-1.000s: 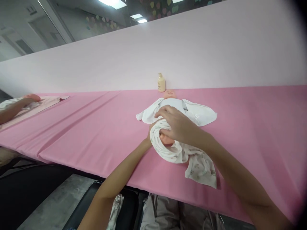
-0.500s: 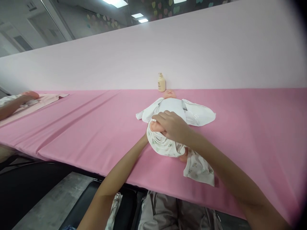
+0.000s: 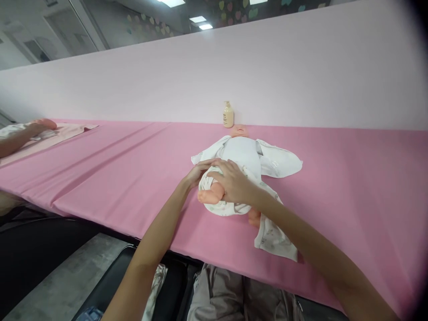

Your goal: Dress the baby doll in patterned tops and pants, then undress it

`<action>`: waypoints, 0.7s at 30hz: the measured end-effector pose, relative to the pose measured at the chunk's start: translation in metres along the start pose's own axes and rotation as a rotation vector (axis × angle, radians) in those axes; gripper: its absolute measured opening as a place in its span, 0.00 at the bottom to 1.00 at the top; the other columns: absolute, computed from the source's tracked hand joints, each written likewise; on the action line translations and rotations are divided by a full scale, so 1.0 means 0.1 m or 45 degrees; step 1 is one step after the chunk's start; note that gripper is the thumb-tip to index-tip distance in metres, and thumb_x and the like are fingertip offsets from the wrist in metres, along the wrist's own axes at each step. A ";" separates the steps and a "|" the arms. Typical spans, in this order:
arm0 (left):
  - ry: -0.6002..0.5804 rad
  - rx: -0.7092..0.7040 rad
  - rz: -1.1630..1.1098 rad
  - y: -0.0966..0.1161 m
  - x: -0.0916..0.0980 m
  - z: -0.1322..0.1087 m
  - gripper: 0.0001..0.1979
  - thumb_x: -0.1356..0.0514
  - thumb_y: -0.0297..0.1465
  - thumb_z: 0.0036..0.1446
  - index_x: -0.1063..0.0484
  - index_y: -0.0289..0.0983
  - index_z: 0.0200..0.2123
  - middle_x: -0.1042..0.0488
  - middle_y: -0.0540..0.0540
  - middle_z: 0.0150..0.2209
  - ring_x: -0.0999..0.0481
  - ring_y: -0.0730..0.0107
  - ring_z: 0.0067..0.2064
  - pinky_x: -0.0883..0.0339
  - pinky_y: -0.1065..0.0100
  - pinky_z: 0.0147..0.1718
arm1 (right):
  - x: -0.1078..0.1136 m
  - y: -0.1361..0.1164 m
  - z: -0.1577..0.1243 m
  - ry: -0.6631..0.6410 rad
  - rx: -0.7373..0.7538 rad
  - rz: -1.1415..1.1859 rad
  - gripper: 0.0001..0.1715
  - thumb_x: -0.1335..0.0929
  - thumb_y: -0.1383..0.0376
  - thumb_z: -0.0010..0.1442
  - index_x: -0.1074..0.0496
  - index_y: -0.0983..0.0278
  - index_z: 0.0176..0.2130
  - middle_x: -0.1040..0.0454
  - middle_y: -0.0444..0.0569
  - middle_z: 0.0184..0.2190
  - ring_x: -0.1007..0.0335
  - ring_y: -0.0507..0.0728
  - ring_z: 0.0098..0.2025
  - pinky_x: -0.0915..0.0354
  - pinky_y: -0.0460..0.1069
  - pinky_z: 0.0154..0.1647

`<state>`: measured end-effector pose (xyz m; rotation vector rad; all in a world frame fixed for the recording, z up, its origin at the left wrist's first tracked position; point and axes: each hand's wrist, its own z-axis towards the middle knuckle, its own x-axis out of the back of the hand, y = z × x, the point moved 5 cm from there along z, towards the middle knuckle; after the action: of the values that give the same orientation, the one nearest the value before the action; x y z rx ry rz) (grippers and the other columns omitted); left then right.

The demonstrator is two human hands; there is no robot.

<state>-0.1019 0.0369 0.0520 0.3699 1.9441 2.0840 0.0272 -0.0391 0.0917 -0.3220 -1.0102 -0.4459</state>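
A baby doll lies on its back on the pink table, its head at the far side, in a white top with both sleeves spread out. White patterned baby trousers are bunched around one of its legs, and the bare foot sticks out of the cloth. My left hand grips the bunched cloth from the left, its fingertips partly hidden. From the right, my right hand closes over the same cloth beside the lower leg. The other trouser leg lies flat near the doll's second foot.
A cream pump bottle stands behind the doll's head against the white wall. Far left on the pink table, another person's forearm reaches to a second doll on a pale mat. Black chairs stand below the near edge.
The doll's foot has come out through the cloth and now points left. My left hand has moved into view at the cloth's left side. My right hand has shifted slightly nearer.
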 end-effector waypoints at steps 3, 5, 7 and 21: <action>-0.075 0.060 -0.014 -0.09 0.00 0.05 0.17 0.40 0.36 0.53 0.25 0.36 0.46 0.23 0.43 0.45 0.27 0.59 0.51 0.36 0.61 0.51 | -0.24 -0.13 -0.01 -0.162 0.026 -0.135 0.29 0.33 0.70 0.52 0.34 0.68 0.54 0.42 0.64 0.60 0.50 0.69 0.63 0.56 0.66 0.63; -0.168 0.121 0.063 -0.14 -0.04 0.06 0.18 0.39 0.38 0.53 0.24 0.36 0.44 0.22 0.43 0.44 0.25 0.61 0.46 0.34 0.63 0.47 | -0.33 -0.19 -0.03 -0.277 -0.007 -0.116 0.29 0.33 0.68 0.55 0.35 0.68 0.56 0.41 0.64 0.59 0.51 0.70 0.64 0.59 0.68 0.63; -0.247 0.151 0.171 -0.14 -0.09 0.05 0.17 0.37 0.39 0.52 0.24 0.35 0.41 0.22 0.45 0.39 0.24 0.65 0.41 0.33 0.66 0.42 | -0.30 -0.20 -0.06 -0.408 -0.059 -0.007 0.31 0.33 0.61 0.57 0.37 0.66 0.59 0.42 0.63 0.61 0.54 0.71 0.66 0.60 0.69 0.64; -0.094 0.084 -0.066 -0.01 -0.28 -0.05 0.14 0.32 0.32 0.45 0.28 0.36 0.35 0.24 0.49 0.32 0.25 0.69 0.34 0.33 0.69 0.36 | 0.12 0.89 -0.20 -0.234 -0.705 0.896 0.17 0.33 0.70 0.54 0.26 0.66 0.45 0.22 0.52 0.40 0.27 0.57 0.41 0.32 0.51 0.44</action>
<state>-0.0776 0.0225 0.0508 0.4000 1.9624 1.9501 0.0918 0.0259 0.0870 -1.1878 -0.8660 -0.0404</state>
